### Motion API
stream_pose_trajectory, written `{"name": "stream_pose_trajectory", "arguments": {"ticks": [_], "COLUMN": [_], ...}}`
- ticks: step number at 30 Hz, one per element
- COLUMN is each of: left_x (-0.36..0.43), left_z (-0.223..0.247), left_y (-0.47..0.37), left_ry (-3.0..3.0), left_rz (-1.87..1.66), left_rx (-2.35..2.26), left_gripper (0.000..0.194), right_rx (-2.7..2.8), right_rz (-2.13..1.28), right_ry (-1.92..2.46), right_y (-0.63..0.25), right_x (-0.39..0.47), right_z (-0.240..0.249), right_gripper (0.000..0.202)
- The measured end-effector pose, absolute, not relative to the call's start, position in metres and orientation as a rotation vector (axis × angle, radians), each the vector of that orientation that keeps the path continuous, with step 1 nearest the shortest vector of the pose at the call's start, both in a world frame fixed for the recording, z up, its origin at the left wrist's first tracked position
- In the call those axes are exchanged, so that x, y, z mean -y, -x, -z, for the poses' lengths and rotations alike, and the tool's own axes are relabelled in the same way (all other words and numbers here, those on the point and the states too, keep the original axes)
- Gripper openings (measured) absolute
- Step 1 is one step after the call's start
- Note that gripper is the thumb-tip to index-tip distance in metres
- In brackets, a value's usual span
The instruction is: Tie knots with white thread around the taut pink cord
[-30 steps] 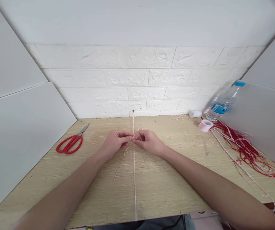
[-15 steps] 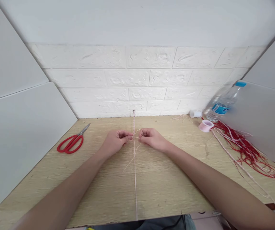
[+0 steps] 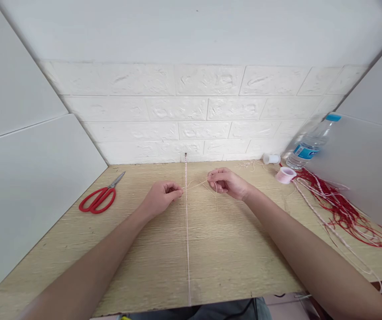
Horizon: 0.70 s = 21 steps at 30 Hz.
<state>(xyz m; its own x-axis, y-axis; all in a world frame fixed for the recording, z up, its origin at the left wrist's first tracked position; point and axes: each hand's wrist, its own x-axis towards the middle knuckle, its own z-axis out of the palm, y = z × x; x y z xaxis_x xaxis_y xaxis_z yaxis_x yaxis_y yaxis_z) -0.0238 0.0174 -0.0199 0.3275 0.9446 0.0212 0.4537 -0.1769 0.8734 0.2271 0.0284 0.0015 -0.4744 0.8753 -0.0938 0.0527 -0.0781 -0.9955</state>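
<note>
A pale pink cord (image 3: 188,249) runs straight from a small dark fixing point at the wall's base to the table's front edge. Its far part is a knotted or braided stretch (image 3: 186,171). Just left of the cord, my left hand (image 3: 164,195) pinches a thin pale thread between thumb and fingertips. To the right and a little farther back, my right hand (image 3: 227,182) pinches the same kind of thread (image 3: 197,183), which crosses the cord in a loose loop. A loose tail hangs below the right fingers.
Red-handled scissors (image 3: 101,195) lie at the left. On the right are a pink thread spool (image 3: 285,175), a white spool (image 3: 271,158), a water bottle (image 3: 311,144) and a tangle of red and pink cords (image 3: 340,209). White panels (image 3: 37,191) stand at both sides; a white brick-pattern wall (image 3: 194,109) is behind.
My right hand has moved right and slightly away from me, drawing the thread out from the cord. Its loose tail has swung to the right. My left hand has barely moved.
</note>
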Motion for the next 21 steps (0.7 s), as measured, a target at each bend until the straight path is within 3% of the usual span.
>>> {"name": "stream_pose_trajectory", "arguments": {"ticks": [5, 11, 21], "left_x": [-0.015, -0.012, -0.009], "left_z": [0.017, 0.014, 0.014], "left_y": [0.022, 0.019, 0.016], "left_ry": [-1.92, -2.026, -2.036], "left_rz": [-0.75, -0.741, -0.716], "left_rx": [-1.287, -1.287, -1.264], "left_gripper": [0.029, 0.026, 0.022], "right_rx": [1.84, 2.016, 1.958], "right_rz": [-1.416, -0.591, -0.535], "right_ry": [1.334, 1.631, 1.626], "right_y": [-0.229, -0.224, -0.224], "right_x": [-0.033, -0.037, -0.044], "right_z": [0.01, 0.029, 0.039], "right_gripper": [0.046, 0.022, 0.014]}}
